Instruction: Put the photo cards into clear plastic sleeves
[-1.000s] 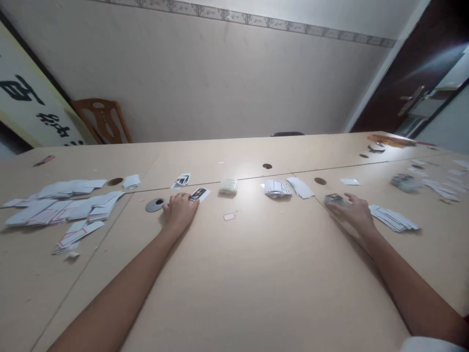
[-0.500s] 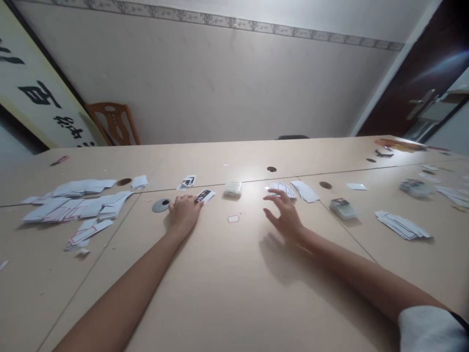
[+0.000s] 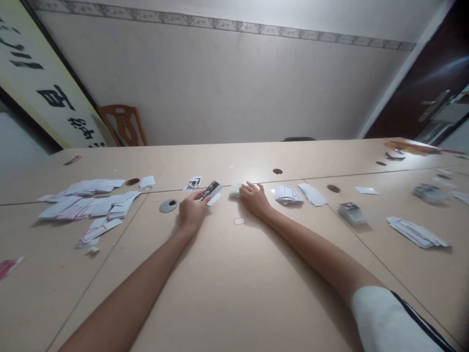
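Between the thumb and fingers of my left hand (image 3: 192, 211) is a photo card (image 3: 211, 189) with a dark picture and a pale edge, tilted up off the table. Beneath it, a white card (image 3: 214, 199) shows in part. My right hand (image 3: 255, 199) lies over the right side of a small stack of clear plastic sleeves (image 3: 235, 191). Its fingers are apart and touch the stack, and its fingertips are partly hidden. Just right of that hand sits a pile of white printed cards (image 3: 288, 194). Nearer me is a small red-bordered label (image 3: 239, 221).
White paper slips (image 3: 88, 208) spread over the left side. A grey cable-hole cover (image 3: 168, 206) is beside my left hand, with small picture cards (image 3: 193, 183) behind it. To the right lie blank cards (image 3: 312, 194), a sleeved card stack (image 3: 352, 213) and fanned slips (image 3: 417, 232).
My left hand has lifted the photo card off the table. My right hand has moved left from near the printed cards down onto the sleeve stack. The view has shifted slightly.
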`<state>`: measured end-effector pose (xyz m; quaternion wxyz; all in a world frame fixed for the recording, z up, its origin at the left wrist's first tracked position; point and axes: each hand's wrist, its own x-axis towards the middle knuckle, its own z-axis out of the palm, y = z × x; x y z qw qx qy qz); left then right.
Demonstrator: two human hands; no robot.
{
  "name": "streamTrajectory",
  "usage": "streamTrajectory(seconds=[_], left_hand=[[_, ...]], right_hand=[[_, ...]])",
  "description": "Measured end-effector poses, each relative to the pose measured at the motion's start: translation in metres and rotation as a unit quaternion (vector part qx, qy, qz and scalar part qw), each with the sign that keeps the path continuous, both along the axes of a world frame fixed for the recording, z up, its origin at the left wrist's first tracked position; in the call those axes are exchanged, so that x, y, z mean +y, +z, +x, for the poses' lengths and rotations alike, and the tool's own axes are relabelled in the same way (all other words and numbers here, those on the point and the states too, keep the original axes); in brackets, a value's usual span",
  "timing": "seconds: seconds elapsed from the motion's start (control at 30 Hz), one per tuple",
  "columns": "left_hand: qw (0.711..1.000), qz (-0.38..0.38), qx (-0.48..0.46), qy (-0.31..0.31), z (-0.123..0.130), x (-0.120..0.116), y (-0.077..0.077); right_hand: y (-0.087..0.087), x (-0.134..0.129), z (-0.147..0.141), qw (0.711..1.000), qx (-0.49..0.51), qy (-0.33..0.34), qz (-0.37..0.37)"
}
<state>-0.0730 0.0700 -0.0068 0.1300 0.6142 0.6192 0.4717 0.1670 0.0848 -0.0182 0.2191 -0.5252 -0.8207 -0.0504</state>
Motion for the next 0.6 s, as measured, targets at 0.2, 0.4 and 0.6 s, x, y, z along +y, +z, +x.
streamTrajectory(seconds=[0.2, 0.4, 0.6], left_hand=[[0.990, -0.005, -0.139, -0.034, 0.005, 0.001, -0.001], [0.990, -0.009, -0.127, -0.066, 0.006, -0.001, -0.001], [0.994, -0.005, -0.094, -0.058, 0.004, 0.001, -0.004]], right_hand=[[-0.003, 0.005, 0.008, 0.998, -0.017, 0.041, 0.033], [0.000, 0.011, 0.013, 0.992, -0.071, 0.097, 0.036], [-0.004, 0.012, 0.017, 0.993, -0.025, 0.106, 0.052]])
